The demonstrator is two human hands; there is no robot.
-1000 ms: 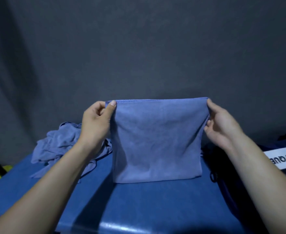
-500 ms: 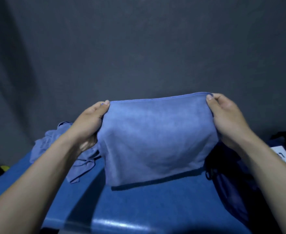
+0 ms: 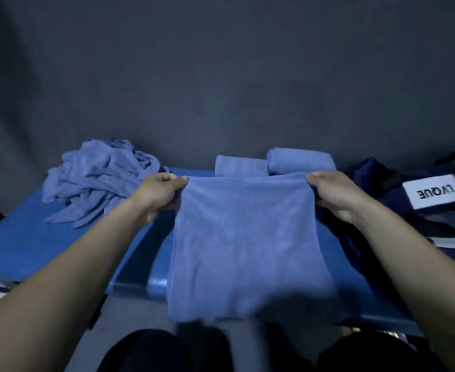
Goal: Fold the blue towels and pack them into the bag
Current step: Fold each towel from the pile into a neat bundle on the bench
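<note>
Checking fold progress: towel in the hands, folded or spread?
Cannot tell if doubled. The held towel hangs flat, pinched at its top corners by the left hand and right hand.

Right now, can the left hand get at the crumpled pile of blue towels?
Probably not yet. The left hand pinches a corner of the half-folded blue towel, so it is occupied. The crumpled pile of blue towels lies just beyond it on the blue table, nothing between.

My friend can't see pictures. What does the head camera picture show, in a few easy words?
Two hands, the left hand and right hand, each pinch a top corner of a blue towel held up over a blue table. Behind it lie two folded towels, a crumpled towel pile on the left and a dark bag on the right.
</note>
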